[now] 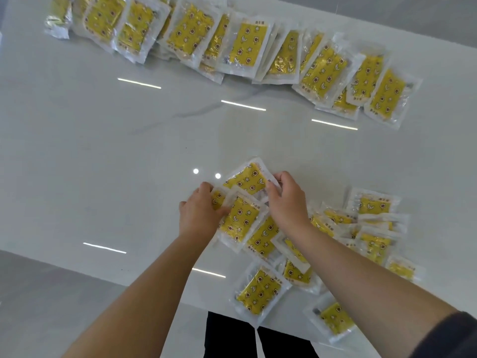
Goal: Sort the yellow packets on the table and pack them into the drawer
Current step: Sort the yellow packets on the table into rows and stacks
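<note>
Bare forearms (pixel 144 293) reach in from the bottom edge, the right one ending in a dark sleeve (pixel 449 334), and meet over the glossy white table (pixel 103 156). Along its far side a far row (pixel 247 45) of overlapping yellow packets stretches from left to right, well apart from the hands. A looser near heap (pixel 361 228) lies to the right of the hands and back toward the person, so the right arm is the closer one for the next pick. The drawer is not in view.

Between the hands sits a small fan of packets. The front packet (pixel 240 218) has its long axis running roughly away from the person. The left hand (pixel 198 210) grips it, fingers curled round its left edge and thumb pressed on top. The upper packet (pixel 247 178) lies crosswise, tilted up to the right, and the right hand (pixel 286 200) pinches its right end.

Each packet is a crinkly clear wrapper with a white border round a yellow sheet printed with stars, moons and small dark flowers.
</note>
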The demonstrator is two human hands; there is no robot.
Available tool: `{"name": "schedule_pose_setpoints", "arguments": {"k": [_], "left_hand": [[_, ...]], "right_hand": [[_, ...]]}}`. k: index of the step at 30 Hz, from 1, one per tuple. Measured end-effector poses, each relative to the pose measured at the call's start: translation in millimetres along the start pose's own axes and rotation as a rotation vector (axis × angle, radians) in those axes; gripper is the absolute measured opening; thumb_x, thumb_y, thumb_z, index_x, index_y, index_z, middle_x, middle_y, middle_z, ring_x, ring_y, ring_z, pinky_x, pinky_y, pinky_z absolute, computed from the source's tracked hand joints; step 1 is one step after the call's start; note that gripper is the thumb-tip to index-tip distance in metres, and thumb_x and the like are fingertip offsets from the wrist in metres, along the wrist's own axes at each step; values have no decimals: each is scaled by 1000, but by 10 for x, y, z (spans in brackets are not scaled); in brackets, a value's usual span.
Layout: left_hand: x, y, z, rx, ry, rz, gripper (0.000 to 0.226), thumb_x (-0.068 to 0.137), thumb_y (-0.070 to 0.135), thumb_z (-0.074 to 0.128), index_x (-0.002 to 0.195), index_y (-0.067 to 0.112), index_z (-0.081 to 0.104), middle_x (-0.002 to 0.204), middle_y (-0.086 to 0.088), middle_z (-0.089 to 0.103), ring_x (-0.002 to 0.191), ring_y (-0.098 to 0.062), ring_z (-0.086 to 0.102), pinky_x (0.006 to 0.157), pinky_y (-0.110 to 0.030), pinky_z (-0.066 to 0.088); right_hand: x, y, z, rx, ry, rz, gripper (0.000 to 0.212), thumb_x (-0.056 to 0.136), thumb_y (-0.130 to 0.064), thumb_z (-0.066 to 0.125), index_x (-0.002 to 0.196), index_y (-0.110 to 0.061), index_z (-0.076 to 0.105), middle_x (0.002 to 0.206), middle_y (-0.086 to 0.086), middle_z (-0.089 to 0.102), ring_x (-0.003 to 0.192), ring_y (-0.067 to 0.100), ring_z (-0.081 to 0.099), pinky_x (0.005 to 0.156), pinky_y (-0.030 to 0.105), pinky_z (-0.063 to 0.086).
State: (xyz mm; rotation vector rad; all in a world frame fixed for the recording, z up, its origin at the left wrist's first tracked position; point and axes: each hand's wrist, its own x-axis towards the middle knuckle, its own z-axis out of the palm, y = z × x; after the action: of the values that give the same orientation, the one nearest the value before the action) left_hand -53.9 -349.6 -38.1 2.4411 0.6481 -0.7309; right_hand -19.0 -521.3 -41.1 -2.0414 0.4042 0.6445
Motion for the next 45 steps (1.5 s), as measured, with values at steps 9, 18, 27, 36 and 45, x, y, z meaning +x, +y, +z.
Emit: {"name": "schedule_pose_setpoints", "arguments": {"k": [9,18,27,36,45], "left_hand": [[42,-114,-279,-432,-201,-72,11,91,22,61,92,14,69,86,-3,72,85,-22,68,79,-38,55],[-48,-82,-486,-634,-182,-168,14,94,16,58,84,21,65,82,3,70,74,-14,66,60,-25,49],[-192,25,-432,-642,-224,-181,6,92,19,62,91,20,68,88,-1,73,80,-18,70,68,-32,56],[-295,-29,-330,-577,-227,-206,7,93,19,62,90,21,68,91,-3,73,83,-22,71,75,-38,57],[-417,-220,-315,-533,-175,-232,7,94,20,60,93,17,67,91,-3,72,81,-20,69,62,-28,52]], "right_hand": [[74,-94,-474,513,99,129,13,94,-20,58,86,-20,67,82,2,61,79,14,54,81,33,51],[-4,24,-777,585,-113,202,30,95,-10,49,67,-19,52,66,-3,51,66,12,50,69,28,44],[-286,183,-730,929,-173,522,25,91,-25,62,109,-8,64,103,14,71,97,29,68,85,47,56],[-453,463,-806,829,-416,686,50,73,0,73,117,7,52,101,21,72,86,28,73,75,46,60],[-771,311,-360,-625,-935,50,34,80,-23,76,106,-8,60,98,6,61,91,22,58,79,29,47]]}}
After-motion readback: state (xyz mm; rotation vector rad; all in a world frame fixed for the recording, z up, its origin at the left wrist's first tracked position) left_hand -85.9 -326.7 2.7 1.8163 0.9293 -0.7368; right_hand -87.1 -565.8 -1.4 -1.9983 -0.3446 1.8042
